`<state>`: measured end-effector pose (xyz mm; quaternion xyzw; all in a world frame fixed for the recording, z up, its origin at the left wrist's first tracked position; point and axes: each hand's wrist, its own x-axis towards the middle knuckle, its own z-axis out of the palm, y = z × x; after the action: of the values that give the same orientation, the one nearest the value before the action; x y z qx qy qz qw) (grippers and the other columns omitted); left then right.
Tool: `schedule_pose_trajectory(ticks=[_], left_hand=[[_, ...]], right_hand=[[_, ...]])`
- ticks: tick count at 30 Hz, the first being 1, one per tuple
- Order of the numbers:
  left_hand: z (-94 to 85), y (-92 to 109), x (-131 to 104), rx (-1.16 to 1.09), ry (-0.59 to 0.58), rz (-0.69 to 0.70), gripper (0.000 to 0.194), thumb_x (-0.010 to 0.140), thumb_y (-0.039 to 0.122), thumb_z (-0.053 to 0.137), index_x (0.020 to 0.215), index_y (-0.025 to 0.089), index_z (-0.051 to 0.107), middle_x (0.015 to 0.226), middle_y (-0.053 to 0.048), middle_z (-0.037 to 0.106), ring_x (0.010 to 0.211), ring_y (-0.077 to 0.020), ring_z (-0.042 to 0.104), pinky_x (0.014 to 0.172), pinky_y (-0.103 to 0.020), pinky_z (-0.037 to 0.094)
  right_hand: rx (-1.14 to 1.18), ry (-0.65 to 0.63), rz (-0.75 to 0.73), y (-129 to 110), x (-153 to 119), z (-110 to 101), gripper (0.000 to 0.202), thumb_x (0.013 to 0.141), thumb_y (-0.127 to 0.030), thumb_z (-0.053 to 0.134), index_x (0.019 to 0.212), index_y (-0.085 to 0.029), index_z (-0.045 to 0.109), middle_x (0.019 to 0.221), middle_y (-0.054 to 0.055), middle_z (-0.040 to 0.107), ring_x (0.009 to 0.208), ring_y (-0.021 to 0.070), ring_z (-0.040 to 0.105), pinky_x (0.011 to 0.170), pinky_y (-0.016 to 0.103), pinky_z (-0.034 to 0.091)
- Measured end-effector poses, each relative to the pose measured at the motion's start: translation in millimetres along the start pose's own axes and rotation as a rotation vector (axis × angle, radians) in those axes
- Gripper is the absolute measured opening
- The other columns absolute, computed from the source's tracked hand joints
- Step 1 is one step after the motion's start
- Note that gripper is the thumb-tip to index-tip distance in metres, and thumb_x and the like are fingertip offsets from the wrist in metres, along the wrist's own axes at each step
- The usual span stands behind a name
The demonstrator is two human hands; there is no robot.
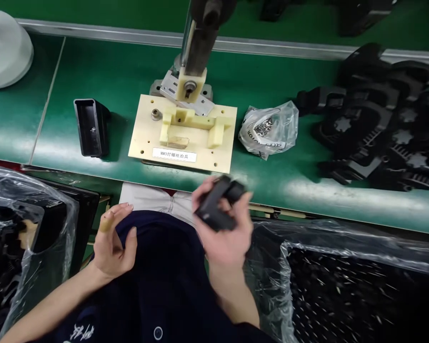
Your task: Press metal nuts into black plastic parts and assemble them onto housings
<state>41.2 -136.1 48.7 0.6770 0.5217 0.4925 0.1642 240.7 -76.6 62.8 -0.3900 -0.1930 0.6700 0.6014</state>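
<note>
My right hand (226, 233) is wrapped round a black plastic part (216, 207), slightly blurred, just off the table's front edge. My left hand (112, 243) is raised over my lap, fingers apart and holding nothing, with a yellowish covering on one finger. In front of both hands lies a cream fixture plate (146, 133) with raised yellow blocks and a white label. The metal head of a press (191, 85) hangs above its back edge. A clear bag of small screws (267, 131) lies right of the plate, and a black open box (92, 127) stands to its left.
Many black parts (378, 119) are piled on the table at the right. A white round object (7, 50) sits at the far left. Below the table edge are plastic-lined bins at the left (67, 209) and right (285, 276), both holding dark parts.
</note>
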Motion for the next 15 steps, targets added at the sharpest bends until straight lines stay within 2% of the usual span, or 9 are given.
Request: schedule_pose_trajectory(ticks=[2,4,5,7,9,11,15], left_hand=[[-1.3,-2,4,-0.04,0.006,0.004,0.082,0.075,-0.005,0.057,0.148,0.019,0.028,0.115,-0.013,0.063,0.111,-0.0246,0.061,0.097,-0.047,0.051],[-1.3,-4,4,-0.086,-0.009,-0.013,0.078,0.077,-0.006,0.055,0.147,0.017,0.03,0.115,-0.014,0.063,0.11,-0.0243,0.062,0.094,-0.045,0.054],[-1.1,-5,3,-0.106,-0.017,-0.02,0.077,0.077,-0.006,0.055,0.146,0.017,0.03,0.114,-0.014,0.063,0.11,-0.0243,0.062,0.093,-0.044,0.055],[-0.7,-8,1,-0.126,-0.018,-0.031,0.076,0.078,-0.005,0.055,0.146,0.018,0.032,0.111,-0.014,0.064,0.108,-0.0242,0.063,0.092,-0.045,0.055],[-0.3,-12,-3,-0.128,-0.01,-0.039,0.074,0.078,-0.005,0.055,0.145,0.019,0.034,0.107,-0.012,0.066,0.106,-0.0241,0.064,0.092,-0.046,0.055],[0.2,-15,-6,-0.134,0.005,-0.055,0.072,0.078,-0.004,0.056,0.144,0.02,0.036,0.102,-0.011,0.068,0.103,-0.0238,0.065,0.092,-0.046,0.055],[3.1,-17,0,-0.145,0.05,-0.078,0.066,0.079,-0.003,0.054,0.139,0.022,0.042,0.096,-0.008,0.069,0.094,-0.0228,0.067,0.086,-0.046,0.057]], right_hand=[[-0.339,0.095,-0.383,-17,31,-8,0.048,0.096,-0.062,0.029,0.124,-0.033,0.054,0.129,0.004,0.055,0.12,0.0203,0.055,0.11,0.045,0.043],[-0.707,0.134,-0.709,-31,65,-11,0.053,0.093,-0.064,0.034,0.132,-0.03,0.048,0.128,0.008,0.055,0.123,0.0264,0.053,0.107,0.053,0.043],[-0.864,0.114,-0.813,-37,80,-9,0.056,0.09,-0.065,0.043,0.13,-0.026,0.05,0.124,0.011,0.057,0.122,0.0294,0.053,0.105,0.055,0.043],[-1.151,-0.034,-0.979,-47,108,-3,0.057,0.082,-0.062,0.061,0.12,-0.02,0.057,0.114,0.013,0.062,0.116,0.0325,0.056,0.101,0.056,0.044],[-1.389,-0.276,-1.094,-55,129,6,0.052,0.08,-0.057,0.067,0.114,-0.018,0.061,0.11,0.013,0.065,0.11,0.0314,0.059,0.098,0.054,0.047],[-1.542,-0.475,-1.109,-59,143,14,0.05,0.085,-0.055,0.063,0.117,-0.018,0.06,0.112,0.013,0.066,0.108,0.0294,0.06,0.096,0.051,0.048],[-1.776,-0.61,-0.984,-58,148,21,0.049,0.093,-0.053,0.049,0.128,-0.02,0.055,0.12,0.011,0.064,0.114,0.0281,0.057,0.1,0.05,0.046]])
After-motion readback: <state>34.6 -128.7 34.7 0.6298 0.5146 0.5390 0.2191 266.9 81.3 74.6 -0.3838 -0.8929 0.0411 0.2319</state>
